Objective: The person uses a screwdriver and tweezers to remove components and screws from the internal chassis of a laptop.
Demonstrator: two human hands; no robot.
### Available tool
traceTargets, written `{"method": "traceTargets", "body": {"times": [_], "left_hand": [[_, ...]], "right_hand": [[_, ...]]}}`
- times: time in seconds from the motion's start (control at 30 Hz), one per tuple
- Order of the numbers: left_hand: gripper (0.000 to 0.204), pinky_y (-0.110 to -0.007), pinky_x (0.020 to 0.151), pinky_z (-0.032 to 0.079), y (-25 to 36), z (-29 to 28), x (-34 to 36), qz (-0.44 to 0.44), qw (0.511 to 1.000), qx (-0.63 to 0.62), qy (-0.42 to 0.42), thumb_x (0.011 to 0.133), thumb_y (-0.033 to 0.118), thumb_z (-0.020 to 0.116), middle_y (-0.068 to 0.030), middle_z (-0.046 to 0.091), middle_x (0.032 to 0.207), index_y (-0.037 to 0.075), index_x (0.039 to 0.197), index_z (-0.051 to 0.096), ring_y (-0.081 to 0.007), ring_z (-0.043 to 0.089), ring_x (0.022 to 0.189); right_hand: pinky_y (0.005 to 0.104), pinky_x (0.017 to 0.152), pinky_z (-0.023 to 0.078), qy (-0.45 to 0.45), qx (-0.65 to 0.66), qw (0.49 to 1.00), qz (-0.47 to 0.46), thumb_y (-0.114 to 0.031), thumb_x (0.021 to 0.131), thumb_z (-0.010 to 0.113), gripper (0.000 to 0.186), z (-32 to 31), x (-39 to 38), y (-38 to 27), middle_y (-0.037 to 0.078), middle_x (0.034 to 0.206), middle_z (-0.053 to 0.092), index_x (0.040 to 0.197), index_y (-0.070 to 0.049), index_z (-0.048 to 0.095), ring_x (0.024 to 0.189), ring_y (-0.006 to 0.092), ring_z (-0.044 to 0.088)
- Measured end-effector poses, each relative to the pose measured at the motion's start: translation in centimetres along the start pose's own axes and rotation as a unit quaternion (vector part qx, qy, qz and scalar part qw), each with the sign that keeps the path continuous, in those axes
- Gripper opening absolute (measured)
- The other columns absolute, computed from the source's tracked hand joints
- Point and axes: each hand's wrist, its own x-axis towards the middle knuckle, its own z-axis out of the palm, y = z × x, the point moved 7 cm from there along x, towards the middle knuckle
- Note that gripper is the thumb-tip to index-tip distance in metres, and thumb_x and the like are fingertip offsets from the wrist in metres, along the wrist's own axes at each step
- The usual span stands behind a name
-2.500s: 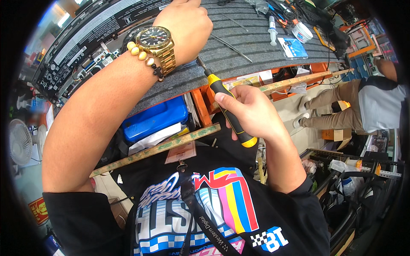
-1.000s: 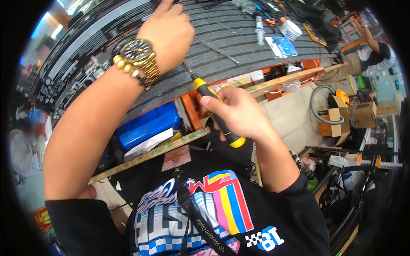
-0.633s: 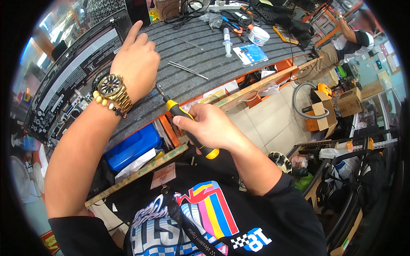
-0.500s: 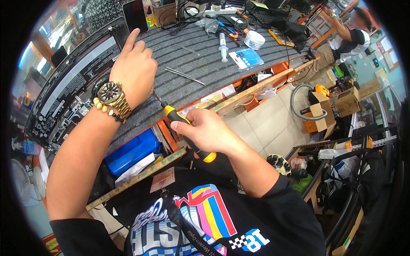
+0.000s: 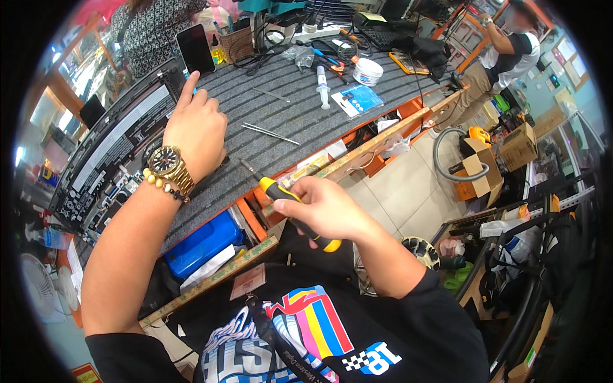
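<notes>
My right hand (image 5: 322, 207) is closed around the yellow and black handle of a screwdriver (image 5: 278, 191), whose metal shaft points up and left. Its tip is in the air, a little to the right of my left hand. My left hand (image 5: 195, 131) lies over the near edge of an opened laptop (image 5: 121, 139) with its battery and boards bare. One finger stretches forward toward a dark phone (image 5: 196, 51); the others are bent, their tips hidden. A pair of metal tweezers (image 5: 271, 134) lies on the ridged grey mat (image 5: 255, 105) to the right.
Further right are a syringe (image 5: 322, 88), a white tub (image 5: 368, 71) and a blue card pack (image 5: 359, 100). Cables (image 5: 262, 51) tangle at the back. Below the bench edge sits a blue box (image 5: 204, 244). One person (image 5: 501, 60) is far right, another (image 5: 156, 38) beyond the bench.
The screwdriver tip has drawn away from beside my left hand, toward the right. My left hand keeps its place over the laptop. The whole view has shifted slightly.
</notes>
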Motion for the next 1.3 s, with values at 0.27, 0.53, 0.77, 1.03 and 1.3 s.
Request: {"method": "traceTargets", "body": {"times": [0.27, 0.53, 0.77, 1.03, 1.3], "left_hand": [[0.036, -0.051, 0.136, 0.018, 0.4, -0.8, -0.4, 0.003, 1.0, -0.006, -0.023, 0.07, 0.032, 0.09, -0.0115, 0.071, 0.101, 0.005, 0.092, 0.081, -0.0289, 0.063, 0.117], [0.036, -0.053, 0.136, 0.018, 1.3, -1.5, -1.5, 0.019, 0.999, -0.023, -0.015, 0.069, 0.029, 0.09, -0.0124, 0.07, 0.102, 0.003, 0.09, 0.078, -0.0303, 0.062, 0.119], [0.033, -0.054, 0.135, 0.02, 1.9, -2.1, -2.3, 0.027, 0.998, -0.048, 0.006, 0.065, 0.024, 0.091, -0.0112, 0.065, 0.097, 0.004, 0.087, 0.075, -0.031, 0.061, 0.115], [0.035, -0.055, 0.134, 0.022, 2.0, -2.0, -2.1, 0.024, 0.997, -0.066, 0.015, 0.063, 0.022, 0.091, -0.0117, 0.064, 0.096, 0.003, 0.087, 0.074, -0.0316, 0.062, 0.112], [0.034, -0.055, 0.133, 0.024, 1.7, -1.6, -2.3, 0.015, 0.998, -0.054, 0.0, 0.065, 0.021, 0.091, -0.0111, 0.064, 0.096, 0.003, 0.089, 0.074, -0.0307, 0.062, 0.114]], "right_hand": [[0.0487, 0.077, 0.057, 0.24, -0.218, 0.938, -0.123, -0.044, 0.09, 0.082, 0.056, -8.3, 2.5, -1.9, 0.024, 0.088, 0.074, 0.106, 0.007, 0.066, 0.085, 0.0374, 0.075], [0.0516, 0.083, 0.057, 0.274, -0.373, 0.874, -0.149, -0.044, 0.091, 0.083, 0.053, -10.5, 8.0, -4.1, 0.023, 0.096, 0.076, 0.115, -0.001, 0.066, 0.094, 0.043, 0.074], [0.0515, 0.082, 0.057, 0.278, -0.435, 0.831, -0.21, -0.04, 0.092, 0.082, 0.046, -10.8, 11.6, -4.3, 0.019, 0.099, 0.075, 0.111, -0.004, 0.062, 0.098, 0.0414, 0.073], [0.0472, 0.088, 0.052, 0.38, -0.467, 0.724, -0.338, -0.028, 0.087, 0.084, 0.034, -9.7, 10.7, -5.9, 0.013, 0.102, 0.069, 0.105, -0.006, 0.066, 0.102, 0.0368, 0.067], [0.0493, 0.092, 0.052, 0.285, -0.36, 0.789, -0.408, -0.023, 0.086, 0.08, 0.03, -2.5, 10.7, -4.2, 0.016, 0.108, 0.063, 0.104, -0.003, 0.068, 0.107, 0.037, 0.062]]}}
